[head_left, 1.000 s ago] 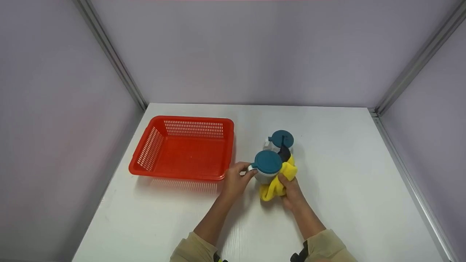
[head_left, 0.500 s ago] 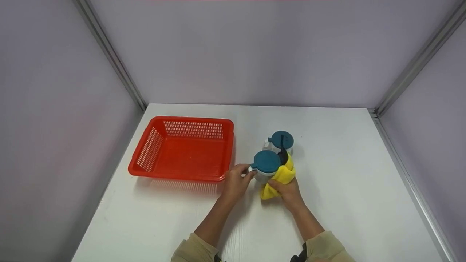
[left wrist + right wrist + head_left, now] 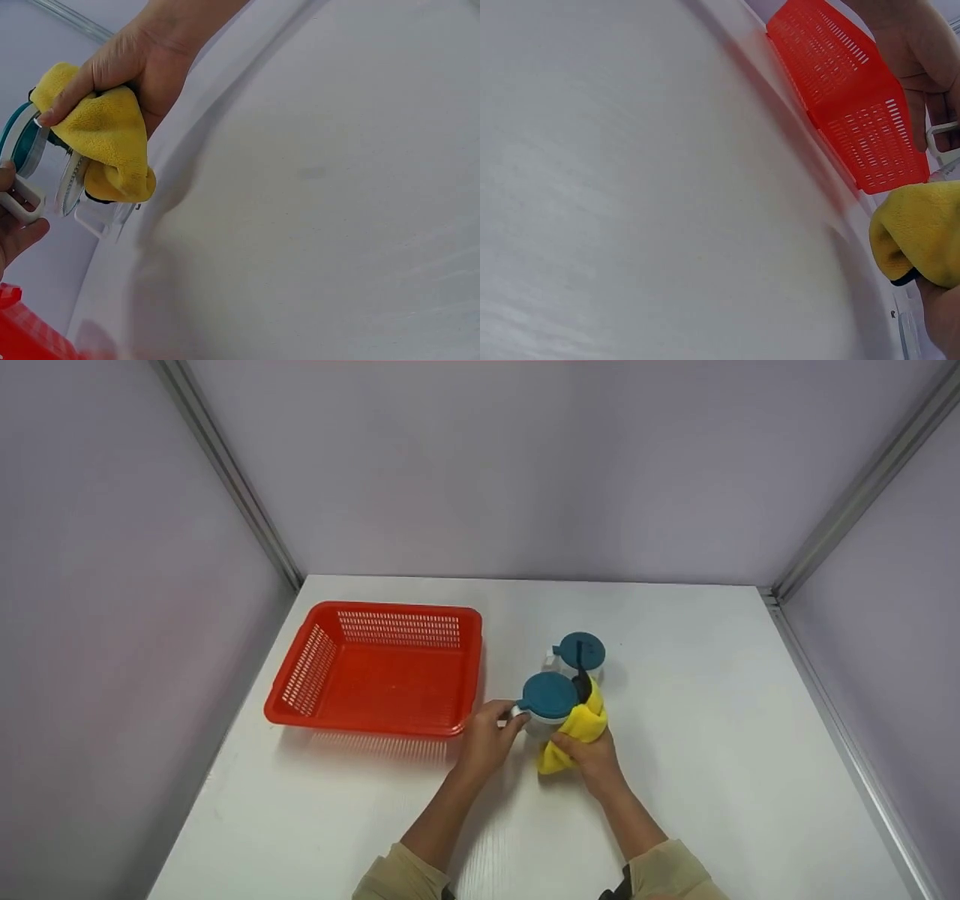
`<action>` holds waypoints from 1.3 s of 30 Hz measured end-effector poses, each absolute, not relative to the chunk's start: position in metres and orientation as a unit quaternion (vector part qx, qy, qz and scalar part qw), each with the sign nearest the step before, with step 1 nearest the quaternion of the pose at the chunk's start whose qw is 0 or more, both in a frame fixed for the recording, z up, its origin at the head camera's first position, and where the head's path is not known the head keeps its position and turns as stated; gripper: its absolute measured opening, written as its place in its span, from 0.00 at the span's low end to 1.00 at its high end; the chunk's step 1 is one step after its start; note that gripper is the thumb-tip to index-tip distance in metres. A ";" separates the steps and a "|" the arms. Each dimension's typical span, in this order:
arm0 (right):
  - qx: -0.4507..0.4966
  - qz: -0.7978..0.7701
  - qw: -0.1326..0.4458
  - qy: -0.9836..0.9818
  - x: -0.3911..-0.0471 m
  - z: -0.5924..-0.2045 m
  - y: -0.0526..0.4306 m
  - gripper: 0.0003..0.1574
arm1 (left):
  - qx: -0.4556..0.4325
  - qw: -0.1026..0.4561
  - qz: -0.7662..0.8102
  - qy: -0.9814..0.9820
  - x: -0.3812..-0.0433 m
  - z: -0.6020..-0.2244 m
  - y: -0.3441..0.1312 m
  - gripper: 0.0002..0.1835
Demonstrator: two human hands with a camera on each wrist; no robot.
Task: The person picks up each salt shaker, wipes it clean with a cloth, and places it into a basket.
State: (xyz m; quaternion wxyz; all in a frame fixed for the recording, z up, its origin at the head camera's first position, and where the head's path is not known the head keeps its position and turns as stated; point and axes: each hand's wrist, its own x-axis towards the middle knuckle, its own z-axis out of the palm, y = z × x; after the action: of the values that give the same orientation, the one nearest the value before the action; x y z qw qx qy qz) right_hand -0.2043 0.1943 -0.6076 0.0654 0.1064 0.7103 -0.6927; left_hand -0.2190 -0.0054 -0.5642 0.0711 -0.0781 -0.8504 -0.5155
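Note:
A clear jar with a round teal lid [image 3: 550, 695] is near the middle of the table, a little right of the basket. My left hand [image 3: 484, 742] pinches its white handle [image 3: 24, 201] from the left. On the jar's other side, my right hand [image 3: 598, 759] holds a yellow cloth [image 3: 584, 724] with a dark underside against the jar's wall. The cloth [image 3: 919, 231] hides much of the jar in the right wrist view. Just behind stands a second jar [image 3: 582, 650] with a similar teal lid and white handle, partly covered by the cloth's dark corner.
A red plastic basket [image 3: 375, 731] with slotted walls sits to the left, close to my left hand. White table surface [image 3: 720, 735] extends to the right. Pale panels [image 3: 525, 472] enclose the back and both sides.
My right hand has shifted slightly left along the front of the jar, drawing the cloth closer round it. The left hand keeps hold of the handle, nearly still.

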 end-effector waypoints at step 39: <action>-0.028 -0.676 -0.039 0.735 -0.197 -0.602 0.163 0.49 | -0.057 0.196 -0.499 -0.842 -0.213 -0.569 0.007 0.11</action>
State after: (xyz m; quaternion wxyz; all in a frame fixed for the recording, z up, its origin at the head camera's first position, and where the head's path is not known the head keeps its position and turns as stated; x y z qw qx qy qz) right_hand -0.1965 0.1625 -0.6019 -0.0390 -0.0284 0.7352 -0.6762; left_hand -0.2131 0.0075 -0.5690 0.1959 -0.0570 -0.8420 -0.4994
